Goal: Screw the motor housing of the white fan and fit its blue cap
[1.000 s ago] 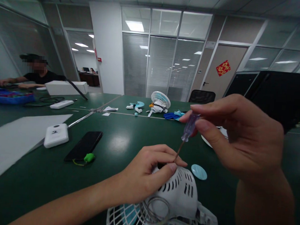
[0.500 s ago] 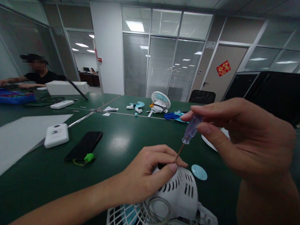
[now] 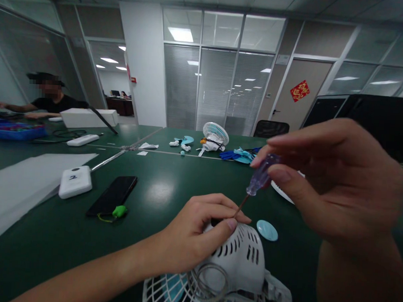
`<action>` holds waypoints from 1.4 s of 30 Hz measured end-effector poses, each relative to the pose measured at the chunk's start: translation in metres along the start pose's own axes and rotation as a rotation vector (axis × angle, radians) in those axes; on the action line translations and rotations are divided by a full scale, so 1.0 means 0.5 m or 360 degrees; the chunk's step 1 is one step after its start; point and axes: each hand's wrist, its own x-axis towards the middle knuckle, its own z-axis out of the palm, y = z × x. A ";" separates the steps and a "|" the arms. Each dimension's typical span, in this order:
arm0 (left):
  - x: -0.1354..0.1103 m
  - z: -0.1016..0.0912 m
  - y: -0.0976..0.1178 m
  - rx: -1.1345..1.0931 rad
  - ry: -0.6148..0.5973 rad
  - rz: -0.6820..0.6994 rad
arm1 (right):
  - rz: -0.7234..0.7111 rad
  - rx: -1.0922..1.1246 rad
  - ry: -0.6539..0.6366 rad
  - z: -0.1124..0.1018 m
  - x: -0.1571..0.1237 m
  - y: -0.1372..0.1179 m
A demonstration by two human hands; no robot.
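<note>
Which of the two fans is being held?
The near fan, under the left hand at the bottom edge. The far fan stands untouched across the table.

A translucent purple handle is seen on the screwdriver (image 3: 257,180), above a white slotted fan housing (image 3: 241,259). At 3 o'clock of it a pale blue disc (image 3: 267,230) lies on the dark green worktop (image 3: 166,185); at 9 o'clock, a black phone (image 3: 112,194) with a green tag (image 3: 119,211).

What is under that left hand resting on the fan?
Under the left hand sits the fan's white vented motor housing, above the wire grille. The screwdriver shaft runs down between thumb and finger; its tip and any screw are hidden by the fingers.
</note>
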 end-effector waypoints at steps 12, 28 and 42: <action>0.000 -0.001 -0.006 -0.0008 -0.0002 0.0002 | -0.0124 0.0024 -0.0134 0.003 -0.001 0.011; -0.006 0.001 -0.007 0.0039 0.0068 0.0043 | -0.0124 -0.0066 -0.0391 0.002 0.000 0.012; -0.002 0.000 -0.006 -0.0006 0.0007 0.0010 | 0.0030 0.0178 -0.0181 0.004 -0.007 0.009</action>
